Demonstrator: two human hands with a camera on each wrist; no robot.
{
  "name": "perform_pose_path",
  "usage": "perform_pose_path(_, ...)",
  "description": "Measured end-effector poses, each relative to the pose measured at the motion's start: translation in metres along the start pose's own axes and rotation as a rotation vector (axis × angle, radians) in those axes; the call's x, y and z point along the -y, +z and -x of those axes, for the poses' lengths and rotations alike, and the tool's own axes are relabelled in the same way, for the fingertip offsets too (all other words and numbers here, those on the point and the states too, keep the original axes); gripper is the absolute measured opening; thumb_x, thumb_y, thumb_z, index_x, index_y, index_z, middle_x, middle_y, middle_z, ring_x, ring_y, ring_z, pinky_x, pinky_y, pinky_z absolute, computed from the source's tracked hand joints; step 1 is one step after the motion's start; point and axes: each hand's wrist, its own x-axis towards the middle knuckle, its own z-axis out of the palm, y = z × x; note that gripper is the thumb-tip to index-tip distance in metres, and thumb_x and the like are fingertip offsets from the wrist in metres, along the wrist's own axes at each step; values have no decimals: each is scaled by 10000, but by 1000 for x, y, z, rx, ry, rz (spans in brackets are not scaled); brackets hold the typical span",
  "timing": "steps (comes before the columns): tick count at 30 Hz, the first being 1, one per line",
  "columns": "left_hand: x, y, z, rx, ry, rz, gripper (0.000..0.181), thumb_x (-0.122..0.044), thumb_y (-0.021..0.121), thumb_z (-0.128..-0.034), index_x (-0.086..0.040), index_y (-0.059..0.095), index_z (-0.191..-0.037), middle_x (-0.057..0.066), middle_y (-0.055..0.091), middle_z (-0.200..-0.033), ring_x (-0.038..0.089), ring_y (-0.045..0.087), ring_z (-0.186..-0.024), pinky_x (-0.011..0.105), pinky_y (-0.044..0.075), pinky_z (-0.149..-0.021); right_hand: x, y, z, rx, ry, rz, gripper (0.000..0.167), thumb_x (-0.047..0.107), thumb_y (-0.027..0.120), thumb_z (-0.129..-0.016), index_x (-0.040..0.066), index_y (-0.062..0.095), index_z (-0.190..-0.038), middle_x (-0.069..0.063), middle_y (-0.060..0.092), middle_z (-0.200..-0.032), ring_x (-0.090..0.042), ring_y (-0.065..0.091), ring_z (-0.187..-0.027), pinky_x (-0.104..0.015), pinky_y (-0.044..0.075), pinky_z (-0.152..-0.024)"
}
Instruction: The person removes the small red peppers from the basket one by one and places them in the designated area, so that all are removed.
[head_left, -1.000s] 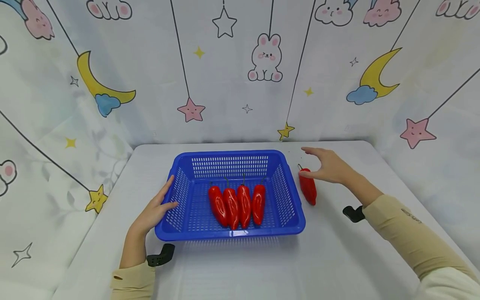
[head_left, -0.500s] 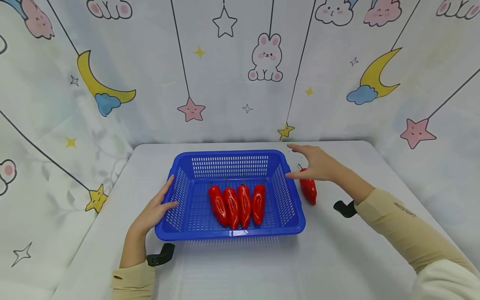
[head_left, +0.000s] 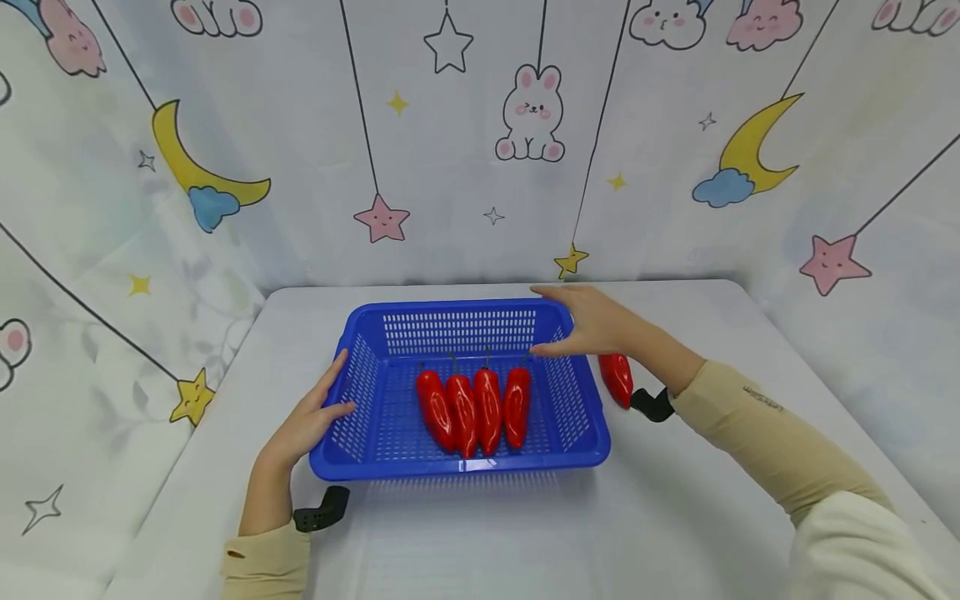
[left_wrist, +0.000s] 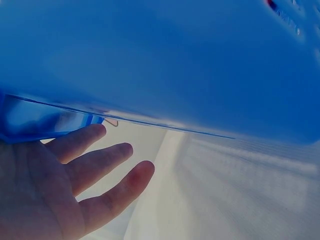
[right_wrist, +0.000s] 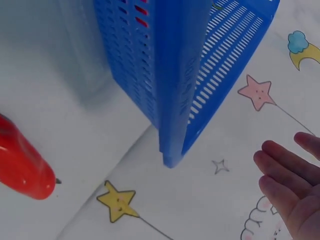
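Observation:
A blue plastic basket [head_left: 457, 469] holds several shiny red chili peppers [head_left: 487, 412] lying side by side. My left hand [head_left: 303, 421] rests at its left rim, thumb over the inner side. In the left wrist view, three fingers [left_wrist: 102, 167] stretch out loosely below the blue rim. My right hand [head_left: 588, 321] is over the basket's back right corner, thumb and fingers spread wide with nothing between them. One more red chili pepper [head_left: 616, 382] lies on the table outside the right wall, its upper part hidden by my right hand and wrist.
The white table [head_left: 480, 542] carries the basket and meets a printed cloth backdrop [head_left: 450, 150] behind and at both sides. Black wrist cameras [head_left: 322, 510] sit on the wrists, and tan sleeves [head_left: 765, 433] cover the forearms.
My right hand has moved left, from beside the loose chili pepper to over the basket's back right corner, still spread. The left hand, basket and peppers have stayed in place.

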Motion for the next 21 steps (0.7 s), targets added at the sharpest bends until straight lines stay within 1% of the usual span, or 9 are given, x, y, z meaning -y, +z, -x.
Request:
perform_pose_path(3, 1, 0, -1, 1, 5, 0, 764, -36, 450, -896, -246, 5, -1480, 136, -48, -1522, 422, -16, -1353, 678, 61, -985, 6, -1, -6, -2, -15, 11, 917, 580, 661, -674, 129, 355, -1411, -164, 503, -1292, -332, 465, -1170, -532, 452, -846)
perform_pose_path(8, 1, 1, -2, 1, 6, -2, 760, -41, 450, -896, -242, 9, -1481, 142, -35, -1522, 431, 0, -1351, 680, 74, -984, 15, -1, -15, 13, -38, 40, 911, 586, 653, -680, 131, 355, -1411, -154, 504, -1294, -325, 455, -1177, -543, 418, -888)
perform_pose_path(12, 1, 1, -2, 0, 4, -5, 757, -43, 449, -896, -233, 8, -1482, 149, -30, -1521, 438, 11, -1348, 680, 84, -982, 22, 1, -21, 31, -55, 27, 921, 592, 651, -679, 138, 343, -1418, -148, 503, -1298, -320, 455, -1181, -533, 423, -890)
perform_pose_path(16, 1, 0, -1, -1, 6, -6, 758, -40, 449, -895, -226, 6, -1482, 151, -30, -1521, 436, 9, -1349, 677, 82, -985, 30, 3, -28, 25, -77, 16, 924, 605, 643, -677, 156, 336, -1424, -129, 514, -1291, -297, 475, -1167, -514, 440, -877)
perform_pose_path(21, 2, 1, -2, -2, 8, -4, 754, -45, 449, -898, -234, 12, -1482, 148, -30, -1521, 437, 9, -1349, 678, 86, -983, 39, 5, -37, 29, -111, 13, 932, 622, 636, -676, 164, 330, -1427, -106, 509, -1302, -279, 458, -1186, -519, 420, -901)
